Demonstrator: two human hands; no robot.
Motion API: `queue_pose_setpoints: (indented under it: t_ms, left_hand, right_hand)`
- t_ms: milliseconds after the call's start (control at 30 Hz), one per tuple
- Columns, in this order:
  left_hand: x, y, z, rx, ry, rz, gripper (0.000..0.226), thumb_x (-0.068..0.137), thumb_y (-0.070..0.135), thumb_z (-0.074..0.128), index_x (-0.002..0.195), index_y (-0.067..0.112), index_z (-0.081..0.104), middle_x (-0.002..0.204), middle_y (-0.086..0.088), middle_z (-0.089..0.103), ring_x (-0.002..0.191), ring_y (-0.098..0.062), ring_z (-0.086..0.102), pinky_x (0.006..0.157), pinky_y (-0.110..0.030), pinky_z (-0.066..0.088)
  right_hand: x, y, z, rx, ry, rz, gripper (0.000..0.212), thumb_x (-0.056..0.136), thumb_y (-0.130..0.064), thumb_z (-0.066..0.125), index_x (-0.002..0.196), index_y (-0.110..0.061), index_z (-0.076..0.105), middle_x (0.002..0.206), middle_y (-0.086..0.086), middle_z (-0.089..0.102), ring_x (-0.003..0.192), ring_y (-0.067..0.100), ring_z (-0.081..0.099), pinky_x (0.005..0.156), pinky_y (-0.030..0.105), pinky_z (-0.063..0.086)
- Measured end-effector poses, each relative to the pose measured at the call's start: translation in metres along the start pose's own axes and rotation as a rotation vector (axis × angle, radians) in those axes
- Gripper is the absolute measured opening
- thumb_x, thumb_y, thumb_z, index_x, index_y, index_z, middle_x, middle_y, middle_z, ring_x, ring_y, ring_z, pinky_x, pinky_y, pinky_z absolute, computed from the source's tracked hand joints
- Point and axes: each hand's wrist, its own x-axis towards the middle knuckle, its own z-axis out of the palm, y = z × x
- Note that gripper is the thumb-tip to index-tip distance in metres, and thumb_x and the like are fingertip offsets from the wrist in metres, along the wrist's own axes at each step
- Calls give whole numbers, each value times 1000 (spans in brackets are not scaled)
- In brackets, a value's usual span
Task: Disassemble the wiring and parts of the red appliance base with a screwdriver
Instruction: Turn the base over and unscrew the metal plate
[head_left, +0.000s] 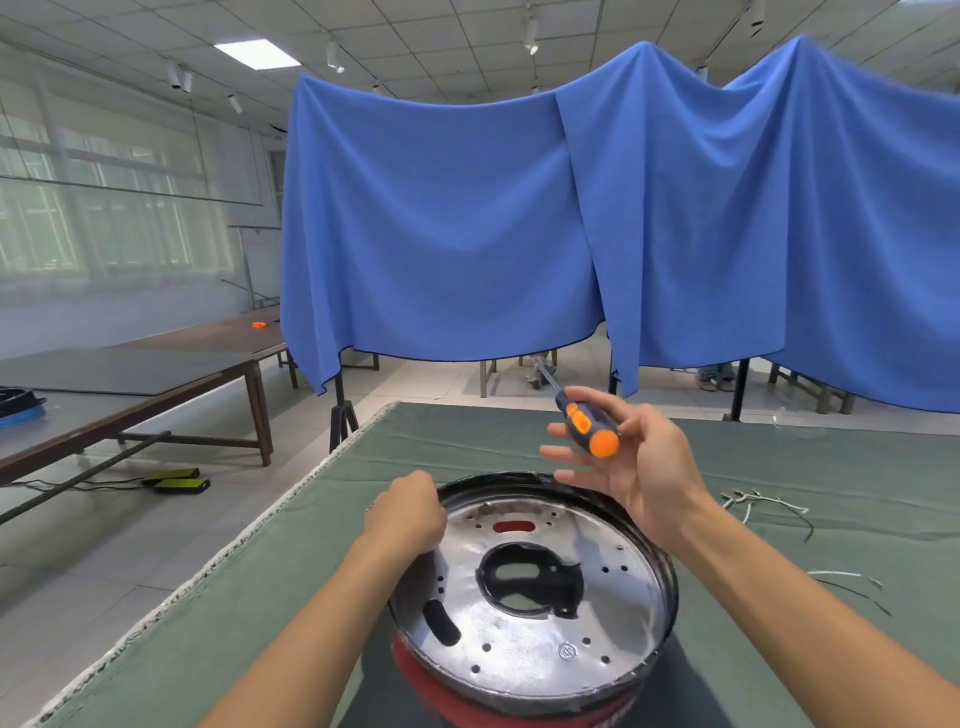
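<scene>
**Base steadied, screwdriver raised**

Red base (524, 696) upside down at near edge of green table (270, 597), shiny metal plate (540, 618) facing up. Left hand (410, 512) on far left rim, fingers curled over it. Right hand (631, 467) above far rim, palm up, fingers loosely spread, thumb holding the screwdriver (584, 423) handle against them; shaft pointing up and away. Loose wires (763, 506) on cloth at right, well apart from base.

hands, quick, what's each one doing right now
Left hand: grips the base rim.
Right hand: holds the screwdriver, fingers loose.
</scene>
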Motion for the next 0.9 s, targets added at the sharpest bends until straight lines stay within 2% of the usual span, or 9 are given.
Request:
queue_pose_setpoints:
  t_ms: [100, 200, 300, 367, 467, 533, 633, 733, 900]
  left_hand:
    - [-5, -1, -4, 45, -2, -44, 19, 88, 1, 40, 72, 12, 37, 79, -5, 46, 80, -29, 47, 70, -34, 38]
    - [-9, 1, -8, 91, -2, -50, 21, 88, 4, 41, 70, 14, 36, 82, -4, 46, 82, -28, 47, 71, -33, 39]
    - [-5, 7, -6, 129, 51, -18, 14, 88, 9, 43, 76, 14, 38, 80, -2, 48, 81, -26, 49, 68, -32, 36]
    - [2, 15, -1, 111, 88, 68, 3, 90, 14, 43, 93, 12, 44, 95, -7, 58, 89, -29, 52, 68, -32, 36]
    - [16, 24, 8, 107, 71, 175, 24, 94, 26, 44, 113, 13, 51, 113, -10, 60, 103, -32, 55, 73, -34, 38]
    - [25, 25, 8, 130, 50, 164, 24, 93, 30, 49, 110, 15, 57, 114, -10, 62, 106, -33, 56, 75, -34, 39]
    - [32, 20, 1, 76, 16, 100, 13, 90, 22, 54, 89, 10, 60, 102, -11, 65, 91, -32, 57, 69, -31, 39]
    - [20, 18, -11, 35, 26, 20, 19, 85, 8, 46, 68, 9, 41, 82, -10, 55, 78, -31, 49, 65, -32, 38]
    - [-15, 16, -17, 61, -147, 10, 22, 89, 12, 44, 67, 10, 43, 79, -10, 58, 69, -30, 55, 61, -31, 44]
  right_hand:
    - [5, -4, 4, -312, -1, -153, 30, 84, -7, 54, 110, -20, 63, 88, 10, 75, 82, 22, 73, 66, 34, 59]
    - [13, 4, 8, -742, 108, -353, 31, 79, -9, 75, 100, -26, 60, 69, -8, 71, 66, 4, 66, 67, 28, 51]
    - [18, 18, 10, -1088, 213, -577, 23, 81, -27, 75, 99, -28, 59, 63, -8, 69, 68, 14, 65, 62, 29, 47]
    - [22, 23, 9, -1214, 287, -786, 26, 78, -27, 78, 97, -19, 62, 57, -8, 65, 55, 19, 59, 50, 20, 39]
    - [27, 21, 8, -1301, 371, -984, 32, 67, -19, 86, 82, -10, 59, 49, -9, 47, 40, 18, 38, 45, 10, 21]
    - [30, 17, 7, -1327, 408, -1021, 33, 64, -18, 85, 77, -10, 56, 49, -10, 40, 40, 18, 31, 43, 11, 19]
    - [30, 15, 9, -1285, 350, -1020, 24, 70, -21, 78, 79, -12, 58, 50, -10, 41, 41, 18, 37, 41, 17, 29]
    - [25, 16, 11, -1189, 321, -952, 18, 72, -18, 77, 85, -16, 65, 51, -4, 55, 47, 24, 49, 49, 30, 47]
    - [9, 19, 15, -1005, 315, -909, 20, 74, -16, 78, 92, -20, 69, 60, -1, 65, 54, 25, 58, 56, 35, 53]
